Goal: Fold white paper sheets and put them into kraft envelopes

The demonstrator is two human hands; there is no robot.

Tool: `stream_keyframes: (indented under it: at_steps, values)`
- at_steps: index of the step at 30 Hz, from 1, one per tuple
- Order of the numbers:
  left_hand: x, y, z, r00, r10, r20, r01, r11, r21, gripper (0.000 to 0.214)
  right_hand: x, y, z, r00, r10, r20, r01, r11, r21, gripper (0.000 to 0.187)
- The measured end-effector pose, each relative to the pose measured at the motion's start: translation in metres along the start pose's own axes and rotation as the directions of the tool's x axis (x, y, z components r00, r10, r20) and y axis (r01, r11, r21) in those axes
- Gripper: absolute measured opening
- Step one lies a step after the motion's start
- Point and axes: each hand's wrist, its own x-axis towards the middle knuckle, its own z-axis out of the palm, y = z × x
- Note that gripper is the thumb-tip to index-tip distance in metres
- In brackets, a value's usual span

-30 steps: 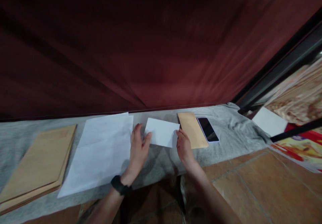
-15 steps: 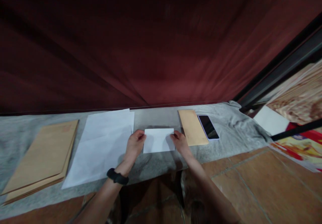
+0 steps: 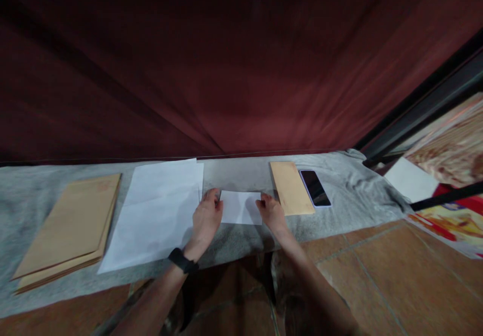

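Note:
A small folded sheet of white paper (image 3: 240,207) lies between my hands on the grey cloth. My left hand (image 3: 207,214), with a black band on its wrist, has its fingers curled at the paper's left edge. At the right edge, the thumb and fingers of my right hand (image 3: 272,213) pinch the paper. Larger white sheets (image 3: 160,207) are spread left of my left hand, partly overlapping one another. Just beyond my right hand lies a brown envelope (image 3: 291,187).
A phone (image 3: 315,188) with a pale purple edge lies right of the envelope. Several large brown envelopes (image 3: 71,220) are stacked at the far left. Dark red fabric (image 3: 241,74) hangs behind the cloth-covered surface (image 3: 237,170). A black frame (image 3: 422,94) stands at the right, above floor tiles (image 3: 377,260).
My left hand has shifted slightly on the paper's left edge, its fingers now more curled. The paper lies flatter. My right hand stays at the right edge. The view has moved slightly.

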Motion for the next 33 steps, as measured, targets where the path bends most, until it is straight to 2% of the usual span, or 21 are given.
stream_keyframes:
  at_steps: [3,6,10,16,26,33]
  values:
    - [-0.013,0.005,0.007,0.971,0.23,-0.063,-0.223,0.969,0.103,0.034,0.002,0.002,-0.002,1.0,-0.026,0.006,0.026,1.0,-0.001,0.02]
    - [-0.03,0.009,0.021,0.904,0.426,-0.013,-0.424,0.902,0.075,0.037,0.004,0.004,-0.002,0.998,-0.053,0.017,0.052,0.998,0.018,0.018]
    - [-0.056,0.019,0.04,0.823,0.565,0.059,-0.568,0.819,0.079,0.047,0.01,0.008,-0.001,0.995,-0.095,0.014,0.095,0.994,0.058,0.017]
    - [-0.077,0.027,0.042,0.801,0.578,0.158,-0.599,0.781,0.176,0.056,0.014,0.008,-0.001,0.994,-0.104,0.016,0.103,0.993,0.051,0.02]
    - [-0.078,0.022,0.04,0.772,0.587,0.242,-0.63,0.757,0.174,0.058,0.008,-0.006,-0.007,0.999,-0.04,-0.003,0.039,0.997,-0.073,0.023]
    - [-0.081,0.021,0.028,0.758,0.581,0.297,-0.641,0.748,0.174,0.058,0.006,-0.006,-0.013,0.999,-0.023,0.038,0.026,0.996,-0.089,0.023]
